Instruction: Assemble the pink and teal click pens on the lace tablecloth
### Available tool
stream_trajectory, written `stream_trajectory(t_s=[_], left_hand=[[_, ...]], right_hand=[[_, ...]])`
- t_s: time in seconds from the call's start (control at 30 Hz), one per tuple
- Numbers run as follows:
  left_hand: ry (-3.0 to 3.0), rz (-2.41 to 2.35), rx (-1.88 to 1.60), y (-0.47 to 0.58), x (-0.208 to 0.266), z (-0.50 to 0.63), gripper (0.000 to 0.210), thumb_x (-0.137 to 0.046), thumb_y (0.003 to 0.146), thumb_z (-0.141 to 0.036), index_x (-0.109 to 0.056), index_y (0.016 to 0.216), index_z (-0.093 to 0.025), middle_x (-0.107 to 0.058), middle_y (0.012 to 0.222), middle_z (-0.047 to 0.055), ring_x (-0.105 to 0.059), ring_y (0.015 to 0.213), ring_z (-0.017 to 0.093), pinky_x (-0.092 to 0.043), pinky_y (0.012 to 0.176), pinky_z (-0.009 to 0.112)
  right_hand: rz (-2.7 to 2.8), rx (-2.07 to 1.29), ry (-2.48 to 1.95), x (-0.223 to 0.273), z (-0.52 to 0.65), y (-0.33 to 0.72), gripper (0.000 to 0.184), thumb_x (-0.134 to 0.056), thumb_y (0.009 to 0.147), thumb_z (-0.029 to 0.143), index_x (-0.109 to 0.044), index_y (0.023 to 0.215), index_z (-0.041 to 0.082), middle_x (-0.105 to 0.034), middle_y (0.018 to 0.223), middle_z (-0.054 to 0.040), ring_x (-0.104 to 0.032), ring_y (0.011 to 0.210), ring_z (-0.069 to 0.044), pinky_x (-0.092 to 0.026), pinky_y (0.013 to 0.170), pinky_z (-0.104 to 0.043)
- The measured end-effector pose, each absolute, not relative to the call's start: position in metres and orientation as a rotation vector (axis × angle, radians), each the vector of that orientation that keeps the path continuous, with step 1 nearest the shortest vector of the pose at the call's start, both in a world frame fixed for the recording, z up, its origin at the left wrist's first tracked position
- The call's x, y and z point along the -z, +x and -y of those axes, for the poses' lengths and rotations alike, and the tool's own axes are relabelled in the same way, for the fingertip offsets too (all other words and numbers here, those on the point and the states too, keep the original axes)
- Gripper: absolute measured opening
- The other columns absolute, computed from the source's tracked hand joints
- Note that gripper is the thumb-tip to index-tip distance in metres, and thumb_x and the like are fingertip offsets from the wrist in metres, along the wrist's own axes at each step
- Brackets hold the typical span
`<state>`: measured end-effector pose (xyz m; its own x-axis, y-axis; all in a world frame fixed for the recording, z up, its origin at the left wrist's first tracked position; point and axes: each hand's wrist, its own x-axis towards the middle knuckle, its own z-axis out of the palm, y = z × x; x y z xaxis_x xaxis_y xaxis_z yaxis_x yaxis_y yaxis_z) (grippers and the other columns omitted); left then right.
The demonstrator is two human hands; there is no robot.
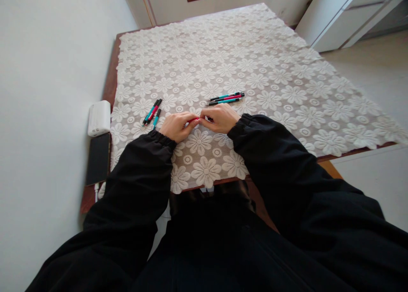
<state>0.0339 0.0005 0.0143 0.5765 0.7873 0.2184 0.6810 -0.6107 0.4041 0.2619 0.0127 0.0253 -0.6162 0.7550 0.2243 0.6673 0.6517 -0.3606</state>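
Close together over the tablecloth, both hands pinch one red pen (194, 120), mostly hidden by the fingers. My left hand (177, 126) is closed on its left part. My right hand (220, 117) is closed at its right end, fingertips almost touching those of the left. Just behind the right hand lie several slim black-ended pens (226, 98) in blue and red, side by side. To the left of my left hand is another small group of blue and red pens (152, 112), with a blue one (156, 119) partly behind the wrist.
A white lace tablecloth (207, 171) with flower patterns covers the wooden table. On the left edge by the wall sit a white charger-like box (99, 118) and a dark phone (98, 159) with a white cable (96, 192). A white cabinet (338, 15) stands beyond the far right.
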Motion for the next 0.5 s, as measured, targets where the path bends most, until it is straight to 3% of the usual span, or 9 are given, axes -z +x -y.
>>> stream_trajectory(t_s=[0.5], left_hand=[[2.557,-1.182,-0.507,0.0333,-0.0161,0.0002,0.045,-0.042,0.105,-0.042,-0.077,0.12,-0.018,-0.079,0.098,0.01,-0.072,0.088,0.024,-0.051,0.078,0.034]], right_hand=[[2.6,-0.318,-1.081,-0.0245,-0.0148,0.2643,0.049,-0.043,0.106,0.052,-0.077,0.1,0.019,-0.065,0.07,-0.0033,-0.049,0.065,-0.016,-0.021,0.065,-0.032]])
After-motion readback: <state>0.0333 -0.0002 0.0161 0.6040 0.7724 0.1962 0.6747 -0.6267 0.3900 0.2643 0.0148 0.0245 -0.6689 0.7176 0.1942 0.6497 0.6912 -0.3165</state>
